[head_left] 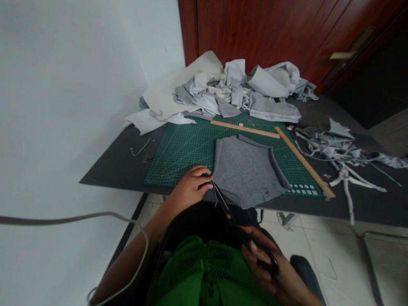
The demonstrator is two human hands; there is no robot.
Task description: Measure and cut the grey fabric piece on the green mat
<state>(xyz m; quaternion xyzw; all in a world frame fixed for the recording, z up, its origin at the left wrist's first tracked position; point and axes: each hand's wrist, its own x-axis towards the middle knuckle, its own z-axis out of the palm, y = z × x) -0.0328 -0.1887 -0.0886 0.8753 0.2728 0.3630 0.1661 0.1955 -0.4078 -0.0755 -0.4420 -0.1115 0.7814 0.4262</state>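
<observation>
A grey cloth piece (247, 170) is laid flat on a green cutting mat (185, 148) in the middle of the frame. The near edge of the cloth hangs a little over the front edge of the dark worktop (117, 163).

The lower left corner of the cloth is pinched by the left hand (189, 189), with the fingers curled and pressed together on the cloth edge. A pair of black scissors (236, 221) is held by the right hand (270, 267) in the lower right of the frame, below the worktop edge. The fingers of that hand are closed around the handles. The blades are pointed up and to the left, and the tips are seen right at the cloth corner, just beside the left hand. Whether the blades are apart or shut cannot be told.

Two wooden rulers are laid on the mat. One wooden ruler (244, 128) is placed along the far edge of the mat, and a long wooden ruler (304, 161) is set along the right side, just beside the cloth. A big pile of grey fabric (236, 91) is heaped at the back of the worktop, in the upper middle of the frame. Thin grey scraps (342, 159) are spread out on the right side. A green garment (204, 272) is seen at the bottom of the frame.
</observation>
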